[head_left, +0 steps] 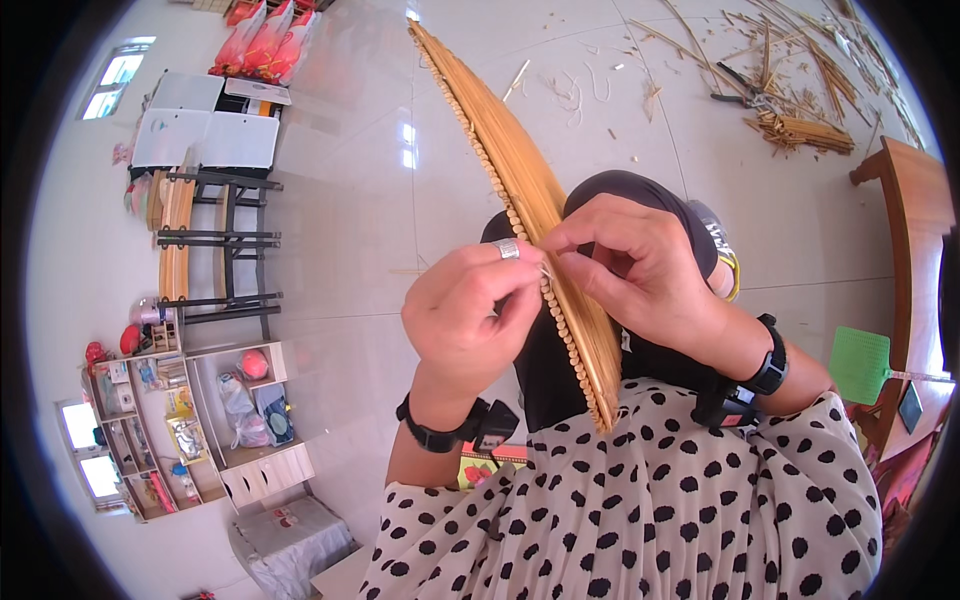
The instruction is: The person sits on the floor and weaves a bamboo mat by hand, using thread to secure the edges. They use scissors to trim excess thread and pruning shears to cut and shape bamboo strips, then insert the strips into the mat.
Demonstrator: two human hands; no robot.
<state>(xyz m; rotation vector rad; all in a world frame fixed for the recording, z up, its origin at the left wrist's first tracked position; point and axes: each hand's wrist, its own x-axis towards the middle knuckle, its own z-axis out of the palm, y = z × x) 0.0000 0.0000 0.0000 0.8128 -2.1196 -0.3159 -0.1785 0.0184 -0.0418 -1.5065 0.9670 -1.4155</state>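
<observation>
A long panel of slim golden plant stalks, laid side by side, slants across my lap. Its left edge carries a row of round cut stalk ends. My left hand, with a wide silver ring, pinches at that edge, and a short pale string shows at its fingertips. Just to the right, my right hand reaches over the panel, thumb and fingers curled close to the same spot. Whatever lies between the right fingertips is too small to make out.
Loose stalks and black-handled pliers lie on the tiled floor, front right, with string scraps nearby. A wooden table and green fly swatter are on the right. Shelves and folded black-framed furniture stand left.
</observation>
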